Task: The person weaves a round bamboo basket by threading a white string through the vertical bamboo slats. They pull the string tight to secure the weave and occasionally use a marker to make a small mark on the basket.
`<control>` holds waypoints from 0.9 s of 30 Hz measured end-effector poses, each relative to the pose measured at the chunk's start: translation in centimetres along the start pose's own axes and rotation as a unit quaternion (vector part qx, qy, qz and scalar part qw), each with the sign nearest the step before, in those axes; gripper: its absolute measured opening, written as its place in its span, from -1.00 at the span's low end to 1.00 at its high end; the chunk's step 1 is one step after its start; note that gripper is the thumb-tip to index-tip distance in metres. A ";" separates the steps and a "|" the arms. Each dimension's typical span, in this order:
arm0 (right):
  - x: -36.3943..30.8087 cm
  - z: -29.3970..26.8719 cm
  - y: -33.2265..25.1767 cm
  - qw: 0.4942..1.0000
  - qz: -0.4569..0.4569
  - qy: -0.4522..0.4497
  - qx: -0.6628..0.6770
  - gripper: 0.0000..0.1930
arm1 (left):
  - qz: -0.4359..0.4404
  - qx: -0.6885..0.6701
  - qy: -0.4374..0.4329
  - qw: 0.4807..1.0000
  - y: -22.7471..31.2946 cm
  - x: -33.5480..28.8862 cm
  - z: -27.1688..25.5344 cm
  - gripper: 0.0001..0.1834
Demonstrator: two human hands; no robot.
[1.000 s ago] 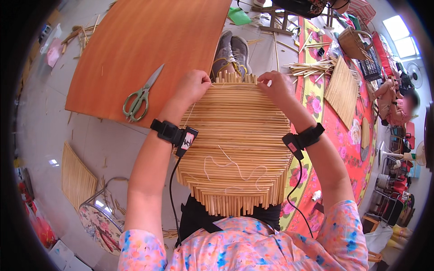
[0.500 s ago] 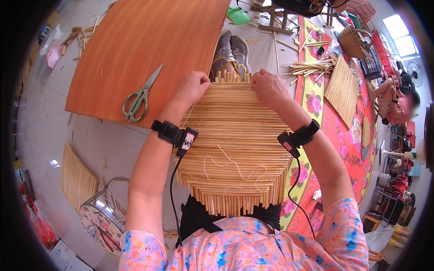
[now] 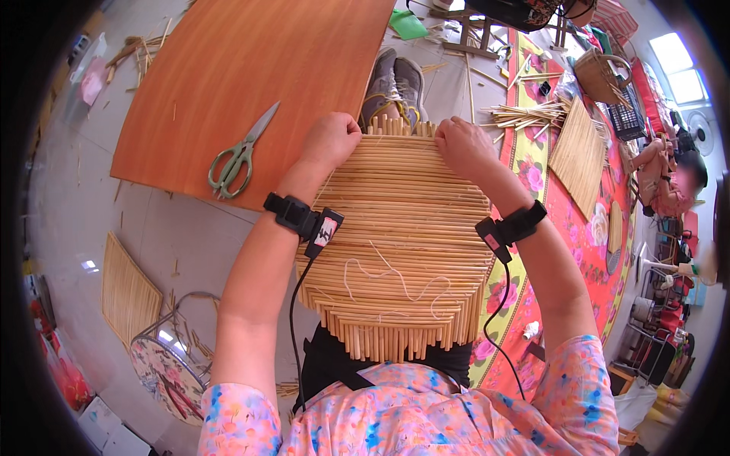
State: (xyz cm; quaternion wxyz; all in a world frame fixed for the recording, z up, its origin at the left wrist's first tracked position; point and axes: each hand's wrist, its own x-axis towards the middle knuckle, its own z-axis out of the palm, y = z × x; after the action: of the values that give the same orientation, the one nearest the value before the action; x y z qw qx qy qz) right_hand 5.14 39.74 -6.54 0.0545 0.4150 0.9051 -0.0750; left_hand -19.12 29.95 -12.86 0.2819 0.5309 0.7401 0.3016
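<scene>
A mat of pale, reed-like sticks (image 3: 403,199) lies across my lap, its rows tied together and its near edge stepped with short upright sticks. At its far left corner my left hand (image 3: 332,139) is closed in a pinch on a fine pale thread, hard to make out against the sticks. My right hand (image 3: 464,146) pinches at the far right corner, its fingertips closed on the thread by the short stick ends. A loose white thread (image 3: 399,283) curls over the near part of the mat.
Green-handled scissors (image 3: 243,156) rest on an orange-brown wooden board (image 3: 251,68) at the left. Other stick mats (image 3: 579,156) lie right, on a red floral cloth (image 3: 559,262), beside loose sticks (image 3: 525,115). A floral stool (image 3: 161,372) stands lower left. Another person (image 3: 669,178) sits far right.
Both hands have shifted slightly to the right and a little farther away, still pinched at the far edge. The thread stretched between them is fainter now.
</scene>
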 end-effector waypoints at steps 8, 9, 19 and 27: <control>0.0 0.0 -0.2 1.000 -0.003 -0.002 0.013 -0.77 | -0.020 -0.001 0.000 1.000 0.0 0.1 -0.1 -0.85; 0.0 0.1 -0.2 1.000 -0.005 0.002 0.016 -0.78 | -0.013 -0.001 0.001 1.000 -0.1 0.2 0.0 -0.85; -0.1 0.6 0.0 1.000 -0.011 0.026 0.008 -0.79 | -0.036 -0.002 -0.013 0.999 0.2 0.3 0.2 -0.87; -0.1 0.7 -0.8 0.998 -0.024 0.047 -0.016 -0.74 | 0.070 -0.010 0.038 0.997 -2.2 1.1 1.2 -0.81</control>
State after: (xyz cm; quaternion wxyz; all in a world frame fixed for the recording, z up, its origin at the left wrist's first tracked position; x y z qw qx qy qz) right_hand 4.67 39.05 -7.15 0.0165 0.3950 0.9176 -0.0417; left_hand -19.94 30.58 -15.40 0.2370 0.5669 0.7080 0.3481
